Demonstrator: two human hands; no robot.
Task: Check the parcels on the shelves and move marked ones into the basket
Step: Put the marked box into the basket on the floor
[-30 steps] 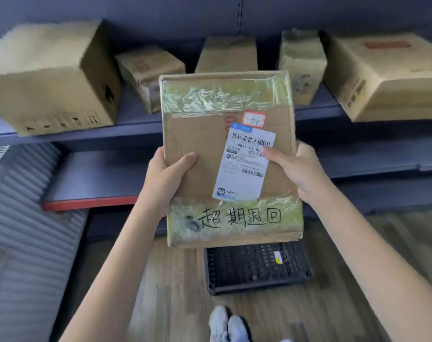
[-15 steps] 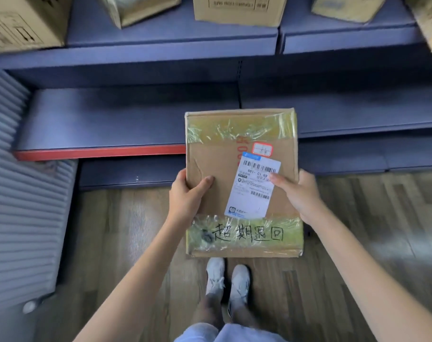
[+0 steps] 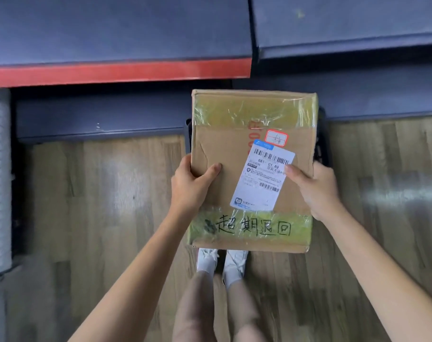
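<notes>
Over the last second the view had tipped from the shelves down to the floor, and the parcel [image 3: 252,169] had come down with it, now hanging over the basket [image 3: 321,144], whose dark rim peeked out either side. The drop looked close. The left hand [image 3: 190,186] and right hand [image 3: 316,191] gripped its side edges. Its long axis ran away from the person, handwritten marking nearest.

**Legible markings, one parcel**

Parcel [image 3: 237,154]: handwritten "超期退回" on the lower tape band [image 3: 249,227], below both thumbs. White shipping label [image 3: 264,178], under the right thumb tip: barcodes, "661- C1 69"; finer print illegible. Red-bordered sticker [image 3: 276,138] above it: unreadable. Red print beside it: partly taped over.
</notes>
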